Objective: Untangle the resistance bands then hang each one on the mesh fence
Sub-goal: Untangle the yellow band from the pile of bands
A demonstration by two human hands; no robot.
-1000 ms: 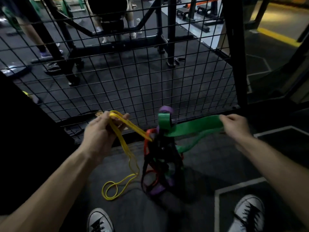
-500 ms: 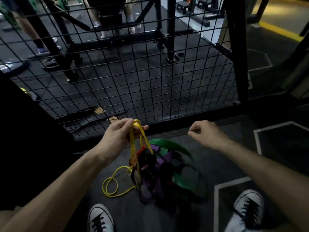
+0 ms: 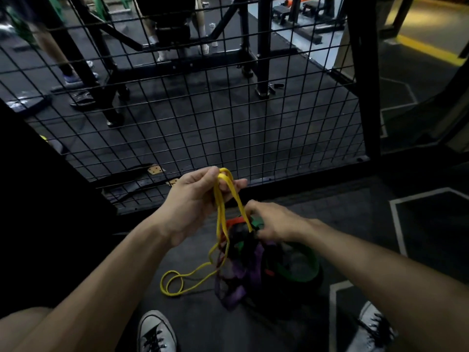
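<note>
The left hand (image 3: 196,199) pinches the top of the yellow band (image 3: 223,214), which hangs almost straight down and trails left into loops on the floor (image 3: 193,323), near the mesh fence (image 3: 203,118). To its right, the right hand (image 3: 276,222), empty and away from the bands half a second ago, now curls its fingers into the tangled bands (image 3: 256,265) heaped on the floor, gripping their top.

Dim gym, dark rubber floor (image 3: 291,323), black rack (image 3: 262,47).

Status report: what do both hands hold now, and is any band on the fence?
Left hand grips yellow band. Right hand digs into tangled bundle. Mesh fence bare. Yellow's far end snagged in bundle.
</note>
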